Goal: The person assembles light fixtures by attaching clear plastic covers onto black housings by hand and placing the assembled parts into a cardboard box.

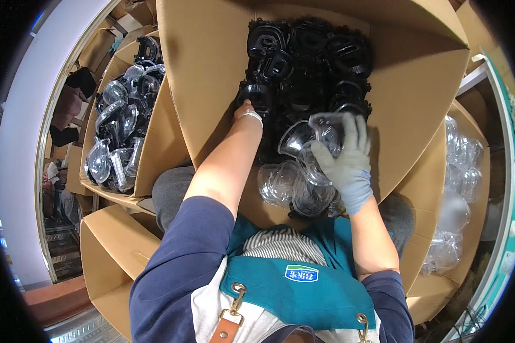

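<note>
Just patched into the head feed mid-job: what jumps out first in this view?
The big open cardboard box at centre, packed with black plastic parts. The left hand reaches into those parts, while the gloved right hand holds a clear plastic shell above a pile of clear shells on the lap. Another carton of clear and black pieces sits at left.

I see my left hand [247, 110] reaching into the big cardboard box [206, 74] in front of me, its fingers on the black plastic parts [309, 63] packed inside. My gloved right hand [344, 154] grips a clear plastic shell [306, 137] just over the box's near edge, above more clear shells [286, 186]. Left of that box stands another carton [100, 188] filled with clear and black pieces [120, 120].
</note>
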A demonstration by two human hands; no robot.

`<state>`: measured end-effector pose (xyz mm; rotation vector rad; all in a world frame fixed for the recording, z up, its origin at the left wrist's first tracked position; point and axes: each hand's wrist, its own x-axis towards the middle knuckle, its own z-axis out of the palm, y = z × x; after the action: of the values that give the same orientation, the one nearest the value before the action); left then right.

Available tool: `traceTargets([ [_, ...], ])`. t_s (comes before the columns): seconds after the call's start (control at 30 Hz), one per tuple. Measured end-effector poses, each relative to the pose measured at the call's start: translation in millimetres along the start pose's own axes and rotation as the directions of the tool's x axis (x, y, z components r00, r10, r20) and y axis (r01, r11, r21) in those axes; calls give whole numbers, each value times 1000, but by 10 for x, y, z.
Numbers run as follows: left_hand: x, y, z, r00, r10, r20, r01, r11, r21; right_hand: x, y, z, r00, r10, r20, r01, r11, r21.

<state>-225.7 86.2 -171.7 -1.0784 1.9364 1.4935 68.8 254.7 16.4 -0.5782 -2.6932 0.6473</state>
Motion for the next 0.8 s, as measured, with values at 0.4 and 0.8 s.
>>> traceTargets([
  [0.4,-1319,-103,255,899,155,-411,-123,987,104,-247,22,-326,984,151,90,-78,-81,994],
  [0.8,-1427,-399,-383,-67,996,62,-880,-88,466,-209,-54,-205,670,-85,738,-509,-777,372],
])
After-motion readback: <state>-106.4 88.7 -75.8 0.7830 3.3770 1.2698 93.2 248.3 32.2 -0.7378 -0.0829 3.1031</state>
